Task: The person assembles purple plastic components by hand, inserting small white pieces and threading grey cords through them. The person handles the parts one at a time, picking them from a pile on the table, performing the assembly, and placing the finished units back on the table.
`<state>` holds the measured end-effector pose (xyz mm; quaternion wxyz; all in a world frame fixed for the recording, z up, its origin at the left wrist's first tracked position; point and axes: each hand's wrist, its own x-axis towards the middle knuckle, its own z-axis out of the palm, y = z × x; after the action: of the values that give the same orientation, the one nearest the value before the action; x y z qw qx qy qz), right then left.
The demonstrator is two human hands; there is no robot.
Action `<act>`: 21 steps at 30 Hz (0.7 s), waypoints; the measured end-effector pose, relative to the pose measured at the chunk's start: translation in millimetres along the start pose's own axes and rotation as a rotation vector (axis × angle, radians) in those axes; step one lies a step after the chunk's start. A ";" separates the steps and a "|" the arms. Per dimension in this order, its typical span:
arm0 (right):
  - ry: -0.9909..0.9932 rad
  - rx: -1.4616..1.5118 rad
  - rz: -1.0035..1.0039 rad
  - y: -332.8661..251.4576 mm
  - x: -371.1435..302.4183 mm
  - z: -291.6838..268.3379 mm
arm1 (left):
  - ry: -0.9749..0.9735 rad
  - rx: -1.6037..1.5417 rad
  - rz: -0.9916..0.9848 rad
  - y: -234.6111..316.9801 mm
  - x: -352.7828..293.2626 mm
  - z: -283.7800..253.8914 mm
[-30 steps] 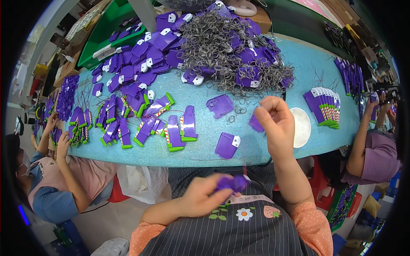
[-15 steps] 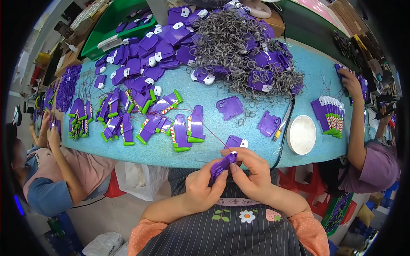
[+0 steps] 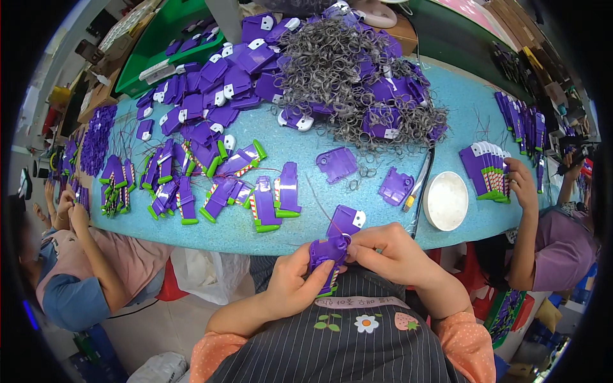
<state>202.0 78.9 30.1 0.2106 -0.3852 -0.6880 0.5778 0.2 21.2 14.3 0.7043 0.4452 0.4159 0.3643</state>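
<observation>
My left hand (image 3: 299, 273) is closed around a purple plastic casing (image 3: 317, 253) with its inner side up. A green end with a red-and-white striped strip shows below the thumb. My right hand (image 3: 391, 254) pinches at the casing's upper corner, where a thin wire (image 3: 347, 237) curves in a pale loop by the fingertips; the fingers partly hide it. Just beyond my hands, a purple panel with a white end (image 3: 345, 219) lies at the table's near edge. Two loose purple half shells (image 3: 336, 164) rest farther off, beside a few grey wire coils (image 3: 366, 172).
Grey wire coils (image 3: 332, 70) heap over purple parts at the back. Purple-and-green casings (image 3: 263, 203) lie to the left. A white bowl (image 3: 446, 201) and a cutter knife (image 3: 415, 189) sit right. A green bin (image 3: 143, 70) stands back left. Co-workers' hands work at both sides.
The casing has turned so its inner side and striped green end show. My right hand has shifted slightly right and lower. The right-hand co-worker's hand has come down to the fanned casings.
</observation>
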 end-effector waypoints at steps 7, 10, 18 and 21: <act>0.496 -0.911 -0.269 10.5 40.4 -20.9 | 0.064 -0.176 -0.044 1.1 -13.1 -0.4; 0.350 -1.114 -0.259 20.4 56.9 -11.8 | 0.091 -0.222 0.007 8.6 -13.7 2.2; 0.686 -0.414 -0.186 -1.1 -21.3 -45.5 | 0.096 -0.279 0.013 2.3 -4.5 3.0; 0.962 -0.386 0.018 10.5 -71.7 -61.5 | 0.068 -0.284 -0.004 -2.4 3.6 5.7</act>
<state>294.2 62.7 46.1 0.4231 -0.6452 -0.6040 0.1995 7.1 21.8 12.6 0.7464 0.3279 0.3846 0.4330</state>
